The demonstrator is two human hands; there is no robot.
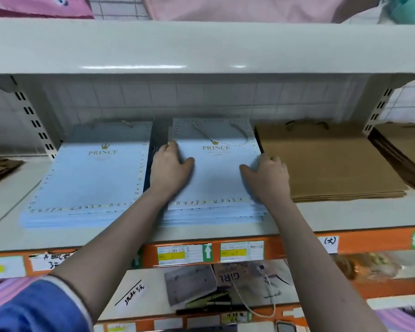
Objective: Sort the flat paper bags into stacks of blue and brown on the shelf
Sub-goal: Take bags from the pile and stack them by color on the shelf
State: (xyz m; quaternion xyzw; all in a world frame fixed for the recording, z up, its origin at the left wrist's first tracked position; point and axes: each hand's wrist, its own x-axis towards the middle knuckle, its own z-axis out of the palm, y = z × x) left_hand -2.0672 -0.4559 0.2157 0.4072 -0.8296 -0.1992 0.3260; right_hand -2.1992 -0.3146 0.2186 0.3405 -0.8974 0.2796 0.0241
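Note:
Two stacks of flat light-blue "PRINCE" paper bags lie on the grey shelf (345,216): a left blue stack (89,183) and a middle blue stack (216,178). To the right lies a stack of flat brown bags (326,161). My left hand (170,166) grips the left edge of the middle stack's top bag, thumb on top. My right hand (266,173) grips that bag's right edge, thumb on top and fingers curled over the side. A white rope handle (228,140) lies across the top bag.
More brown bags lie at the far right (407,152) and far left (0,168) of the shelf. An upper shelf board (201,46) overhangs closely. The orange front rail (297,245) carries price labels. A lower shelf holds grey and beige items (201,283).

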